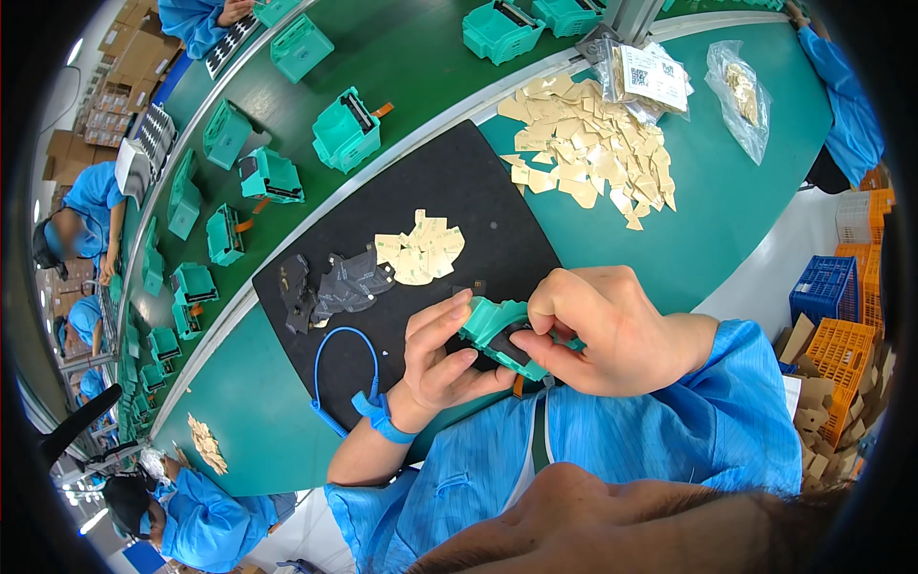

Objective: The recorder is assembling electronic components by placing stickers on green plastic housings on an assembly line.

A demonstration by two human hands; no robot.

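Bracing the teal housing (489, 317) firmly in the left hand (435, 371) should let the right hand (612, 330) work the dark part (508, 341) inside with light, even pressure. The left grip is clamped on the housing, fingers curled along its side; the right wrist bends inward, thumb and forefinger close at the recess, whether pinching or merely pressing I cannot tell. The housing is held before the chest, near the black mat (469, 187).

Green worktable (727, 210) along a green conveyor belt (402, 57), pale floor (794, 230), cardboard boxes (143, 57), bright strip light (75, 51)
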